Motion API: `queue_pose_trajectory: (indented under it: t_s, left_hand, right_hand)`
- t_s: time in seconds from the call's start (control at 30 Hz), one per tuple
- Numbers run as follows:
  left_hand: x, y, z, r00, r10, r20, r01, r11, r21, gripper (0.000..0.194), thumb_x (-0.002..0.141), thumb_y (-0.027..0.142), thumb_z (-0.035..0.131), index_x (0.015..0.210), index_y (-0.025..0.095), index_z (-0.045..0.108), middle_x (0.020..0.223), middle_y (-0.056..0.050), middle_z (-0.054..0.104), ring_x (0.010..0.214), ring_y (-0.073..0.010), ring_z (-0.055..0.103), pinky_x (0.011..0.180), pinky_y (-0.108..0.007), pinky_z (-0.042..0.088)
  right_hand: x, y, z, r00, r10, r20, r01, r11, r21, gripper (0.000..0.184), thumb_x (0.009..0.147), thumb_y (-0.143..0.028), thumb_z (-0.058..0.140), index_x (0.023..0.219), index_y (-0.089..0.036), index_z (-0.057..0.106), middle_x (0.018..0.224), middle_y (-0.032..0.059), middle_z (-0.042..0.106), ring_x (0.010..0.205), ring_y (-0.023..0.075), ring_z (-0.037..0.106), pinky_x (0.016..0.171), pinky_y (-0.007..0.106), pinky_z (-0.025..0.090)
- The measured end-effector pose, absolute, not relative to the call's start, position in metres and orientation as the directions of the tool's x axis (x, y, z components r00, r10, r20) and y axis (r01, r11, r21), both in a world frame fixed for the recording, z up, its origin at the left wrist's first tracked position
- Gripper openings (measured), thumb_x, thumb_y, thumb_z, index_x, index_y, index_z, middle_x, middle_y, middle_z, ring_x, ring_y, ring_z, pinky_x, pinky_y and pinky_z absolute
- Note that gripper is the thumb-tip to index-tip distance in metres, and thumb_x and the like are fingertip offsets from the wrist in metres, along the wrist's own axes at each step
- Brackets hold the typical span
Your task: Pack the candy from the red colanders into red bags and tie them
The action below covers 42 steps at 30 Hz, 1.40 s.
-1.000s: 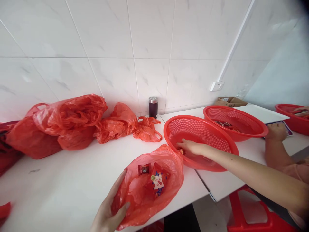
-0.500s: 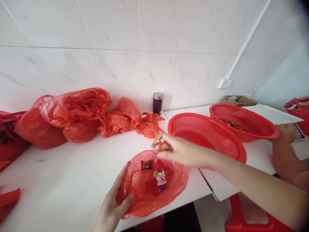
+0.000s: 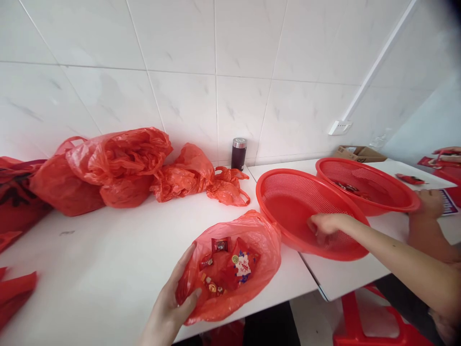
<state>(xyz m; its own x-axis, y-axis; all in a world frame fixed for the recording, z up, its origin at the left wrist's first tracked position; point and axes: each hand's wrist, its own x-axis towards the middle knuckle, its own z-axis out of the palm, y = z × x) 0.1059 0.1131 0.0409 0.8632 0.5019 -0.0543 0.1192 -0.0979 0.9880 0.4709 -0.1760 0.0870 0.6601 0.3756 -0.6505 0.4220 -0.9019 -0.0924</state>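
Observation:
My left hand (image 3: 176,293) grips the near left rim of an open red plastic bag (image 3: 248,300), thumb inside and fingers outside. Several wrapped snacks lie in it: a large red packet (image 3: 242,263) with a white label, a small dark red packet (image 3: 221,245), and other small packets (image 3: 212,284) near my thumb. To the right, my right hand (image 3: 326,227) reaches down inside a red perforated basket (image 3: 284,192). Its fingers are curled downward and slightly blurred; whatever they hold, if anything, is hidden.
Crumpled red bags (image 3: 118,163) line the wall on the left. A dark tumbler (image 3: 238,154) stands behind. A second red basket (image 3: 378,178) holds some packets; a co-worker's hand (image 3: 430,204) is at its right rim. A cardboard box (image 3: 360,154) sits behind; a red stool (image 3: 355,317) is below.
My right hand has released its small packets into the bag and moved right into the near basket. More packets now lie in the bag. My left hand stays on the rim.

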Motion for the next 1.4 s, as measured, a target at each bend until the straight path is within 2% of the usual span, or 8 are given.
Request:
queue_pose_trajectory:
  t_s: [0.2,0.4,0.5,0.63,0.77,0.93,1.2,1.4]
  left_hand:
    - [0.106,0.109,0.042,0.856,0.514,-0.05,0.131,-0.122,0.984,0.065,0.084,0.038,0.059,0.144,0.033,0.037,0.154,-0.001,0.034,0.142,-0.026,0.026,0.117,-0.042,0.018]
    - [0.103,0.112,0.04,0.865,0.495,-0.075,0.142,-0.1,0.985,0.067,0.086,0.04,0.055,0.148,0.031,0.03,0.157,-0.002,0.027,0.143,-0.025,0.026,0.116,-0.039,0.023]
    - [0.102,0.111,0.04,0.866,0.495,-0.078,0.144,-0.098,0.985,0.067,0.086,0.039,0.056,0.147,0.033,0.03,0.156,0.0,0.029,0.143,-0.0242,0.026,0.117,-0.039,0.021]
    - [0.1,0.109,0.042,0.851,0.522,-0.06,0.13,-0.098,0.987,0.066,0.084,0.04,0.059,0.145,0.034,0.035,0.154,0.0,0.035,0.141,-0.0254,0.03,0.116,-0.039,0.023]
    - [0.096,0.11,0.04,0.831,0.554,-0.043,0.12,-0.104,0.987,0.065,0.083,0.039,0.061,0.144,0.035,0.038,0.152,0.0,0.037,0.14,-0.0267,0.033,0.116,-0.04,0.023]
    - [0.093,0.112,0.039,0.83,0.557,-0.031,0.113,-0.113,0.987,0.065,0.083,0.038,0.061,0.144,0.035,0.038,0.151,-0.001,0.039,0.139,-0.0273,0.033,0.117,-0.042,0.02]
    - [0.095,0.11,0.041,0.841,0.54,-0.034,0.105,-0.102,0.989,0.064,0.084,0.037,0.059,0.144,0.033,0.038,0.154,-0.002,0.033,0.142,-0.0262,0.027,0.117,-0.04,0.02]
    - [0.093,0.105,0.044,0.832,0.554,-0.037,0.126,-0.123,0.984,0.066,0.084,0.039,0.059,0.145,0.03,0.036,0.154,-0.003,0.033,0.143,-0.0241,0.026,0.117,-0.036,0.021]
  right_hand:
    - [0.471,-0.163,0.107,0.66,0.552,-0.51,0.487,-0.831,-0.269,0.012,0.066,-0.018,0.063,0.074,-0.018,0.054,0.078,0.0041,0.061,0.064,0.0176,0.059,0.059,0.029,0.043]
    - [0.376,-0.104,0.177,0.535,0.84,0.094,0.575,-0.281,-0.768,0.02,0.088,-0.039,0.054,0.096,-0.02,0.05,0.096,0.0034,0.061,0.084,0.0146,0.061,0.073,0.025,0.048]
    - [0.325,-0.072,0.167,0.348,0.931,0.112,0.7,-0.179,-0.691,0.017,0.09,-0.028,0.052,0.106,-0.023,0.055,0.109,0.0039,0.06,0.091,0.0145,0.06,0.077,0.025,0.048]
    - [0.305,-0.045,0.113,0.174,0.977,-0.124,0.895,-0.209,-0.394,0.043,0.083,-0.02,0.061,0.125,-0.024,0.053,0.121,0.0089,0.056,0.11,0.0233,0.054,0.09,0.034,0.044]
    - [0.312,-0.04,0.088,0.16,0.958,-0.237,0.96,-0.208,-0.19,0.039,0.076,-0.015,0.065,0.114,-0.017,0.059,0.11,0.0114,0.058,0.101,0.0262,0.057,0.081,0.034,0.044]
    - [0.317,-0.056,0.13,0.108,0.973,-0.206,0.919,-0.177,-0.351,0.017,0.077,-0.006,0.058,0.086,-0.02,0.06,0.094,0.0015,0.059,0.083,0.0146,0.056,0.068,0.023,0.038]
    - [0.322,-0.072,0.177,0.509,0.857,0.084,0.696,-0.353,-0.625,0.02,0.089,-0.033,0.057,0.107,-0.026,0.057,0.093,-0.001,0.065,0.079,0.0143,0.059,0.069,0.024,0.042]
    - [0.31,-0.057,0.14,0.322,0.943,-0.077,0.835,-0.322,-0.446,0.018,0.091,-0.019,0.048,0.102,-0.022,0.062,0.09,0.0027,0.066,0.076,0.0151,0.06,0.062,0.024,0.041]
